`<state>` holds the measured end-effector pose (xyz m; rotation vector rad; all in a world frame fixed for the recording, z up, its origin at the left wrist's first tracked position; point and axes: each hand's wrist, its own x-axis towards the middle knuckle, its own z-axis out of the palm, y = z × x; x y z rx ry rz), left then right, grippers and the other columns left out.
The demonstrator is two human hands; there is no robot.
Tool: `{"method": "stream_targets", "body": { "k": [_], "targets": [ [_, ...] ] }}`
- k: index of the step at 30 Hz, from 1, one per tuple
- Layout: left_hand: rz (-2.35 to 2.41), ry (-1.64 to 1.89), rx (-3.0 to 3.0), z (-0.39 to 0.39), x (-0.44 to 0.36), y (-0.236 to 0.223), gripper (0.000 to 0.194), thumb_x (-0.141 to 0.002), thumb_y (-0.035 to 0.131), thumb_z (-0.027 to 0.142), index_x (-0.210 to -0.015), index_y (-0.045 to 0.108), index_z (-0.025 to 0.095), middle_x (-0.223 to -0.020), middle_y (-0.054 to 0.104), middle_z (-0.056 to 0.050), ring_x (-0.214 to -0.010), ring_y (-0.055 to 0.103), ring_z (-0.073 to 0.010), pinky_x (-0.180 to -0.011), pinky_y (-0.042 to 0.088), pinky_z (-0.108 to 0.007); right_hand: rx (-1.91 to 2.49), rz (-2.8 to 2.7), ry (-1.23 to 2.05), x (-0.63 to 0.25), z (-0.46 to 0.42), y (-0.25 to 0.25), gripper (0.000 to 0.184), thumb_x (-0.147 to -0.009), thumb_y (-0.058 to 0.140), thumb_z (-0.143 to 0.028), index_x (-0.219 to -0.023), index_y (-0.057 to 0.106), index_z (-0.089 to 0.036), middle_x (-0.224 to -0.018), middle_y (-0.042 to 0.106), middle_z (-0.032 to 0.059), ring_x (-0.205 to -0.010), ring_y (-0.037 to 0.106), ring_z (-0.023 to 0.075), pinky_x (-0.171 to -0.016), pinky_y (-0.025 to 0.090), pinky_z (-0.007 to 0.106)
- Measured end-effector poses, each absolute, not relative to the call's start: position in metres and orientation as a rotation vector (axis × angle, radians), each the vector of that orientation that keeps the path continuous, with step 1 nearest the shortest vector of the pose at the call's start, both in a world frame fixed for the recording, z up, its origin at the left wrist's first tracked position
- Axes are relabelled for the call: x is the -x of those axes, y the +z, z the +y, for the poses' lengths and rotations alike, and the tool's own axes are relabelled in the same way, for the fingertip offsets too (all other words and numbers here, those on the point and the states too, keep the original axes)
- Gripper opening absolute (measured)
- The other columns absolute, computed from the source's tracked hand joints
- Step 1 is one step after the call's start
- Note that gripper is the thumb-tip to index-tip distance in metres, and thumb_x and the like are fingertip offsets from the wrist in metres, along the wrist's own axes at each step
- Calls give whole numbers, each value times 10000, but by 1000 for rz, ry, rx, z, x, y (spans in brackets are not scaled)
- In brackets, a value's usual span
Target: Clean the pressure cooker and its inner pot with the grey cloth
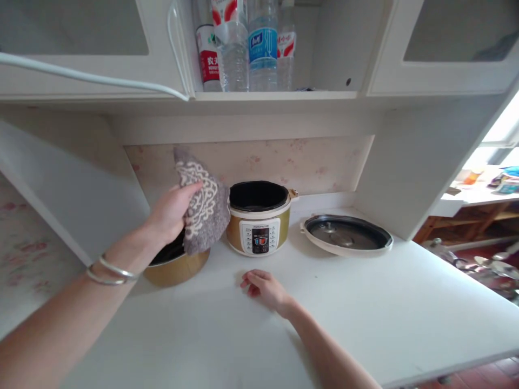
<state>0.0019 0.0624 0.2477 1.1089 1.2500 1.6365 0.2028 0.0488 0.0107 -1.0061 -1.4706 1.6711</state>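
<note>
My left hand [172, 212] is raised over the white counter [365, 302] and grips a grey cloth with a cream pattern [203, 205], which hangs down over the rim of a gold inner pot [178, 267]. Two silver bangles sit on that wrist. My right hand [263, 289] rests on the counter with its fingers loosely curled, holding nothing, just in front of a gold and white electric cooker [258, 219] that stands without its lid. The cooker's lid [346, 233] lies upside down on the counter to the right.
Several plastic bottles [243, 43] stand on the shelf above, between white cabinet doors. A white cable [93, 78] runs across the upper left. A side wall panel [413, 173] bounds the counter on the right; beyond it are a table and metal pans.
</note>
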Motion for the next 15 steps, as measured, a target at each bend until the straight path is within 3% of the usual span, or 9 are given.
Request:
{"method": "stream_targets", "body": {
  "k": [6, 15],
  "targets": [
    [1366, 1370, -1662, 158, -57, 286, 238, -782, 570, 306, -946, 637, 146, -802, 699, -76, -729, 670, -217, -677, 530, -310, 1154, -2022, 1153, -194, 40, 10, 258, -870, 449, -297, -776, 672, -205, -811, 693, 0, -750, 585, 136, -686, 384, 234],
    [1248, 490, -2165, 197, -116, 245, 341, -668, 576, 167, -993, 665, 221, -1026, 709, -42, -894, 647, -212, -764, 500, -270, 1119, -2163, 973, -197, 36, 10, 254, -877, 427, -247, -841, 679, -240, -818, 700, -24, -760, 618, 119, -654, 380, 185]
  ]
}}
